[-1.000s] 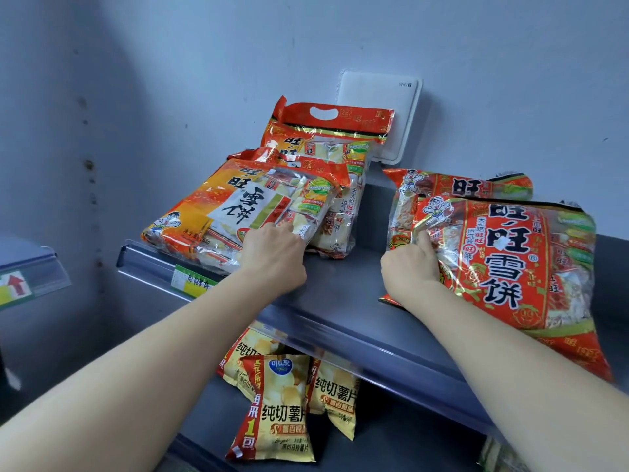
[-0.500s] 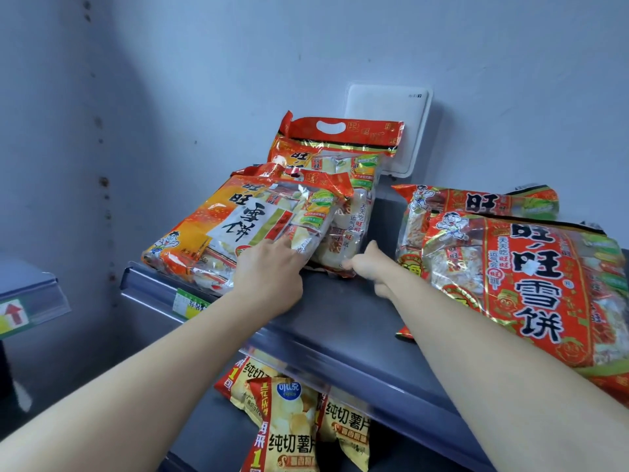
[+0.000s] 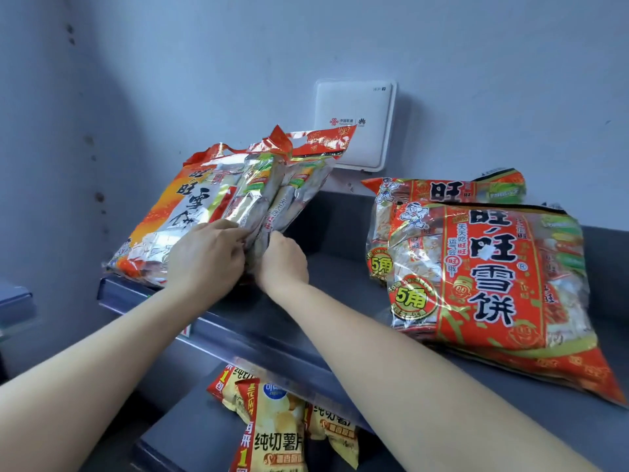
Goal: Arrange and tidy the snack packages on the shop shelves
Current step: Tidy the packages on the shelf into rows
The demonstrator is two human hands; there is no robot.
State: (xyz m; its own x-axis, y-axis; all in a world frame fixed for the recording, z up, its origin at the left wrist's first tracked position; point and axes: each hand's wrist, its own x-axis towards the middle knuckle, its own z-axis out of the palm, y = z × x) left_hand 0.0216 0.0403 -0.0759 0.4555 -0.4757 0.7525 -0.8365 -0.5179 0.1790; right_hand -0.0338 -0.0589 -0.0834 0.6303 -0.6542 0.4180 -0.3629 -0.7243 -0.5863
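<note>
Head view | both rice cracker bags (image 3: 238,206) just below the wall router (image 3: 354,124), tilted | left hand (image 3: 204,260), right hand (image 3: 284,264) pinch their lower edges | light, crinkly, slippery, contents brittle: hold by the seams

Grey shelf (image 3: 340,284) w/ rice-cracker bags (image 3: 476,267).

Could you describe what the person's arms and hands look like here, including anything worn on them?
Both arms are bare from the frame's lower edge up to the hands: no sleeves in view. The left hand and the right hand wear no gloves, and no watch, bracelet or ring shows on the visible parts. The fingers are partly hidden against the packages.
</note>
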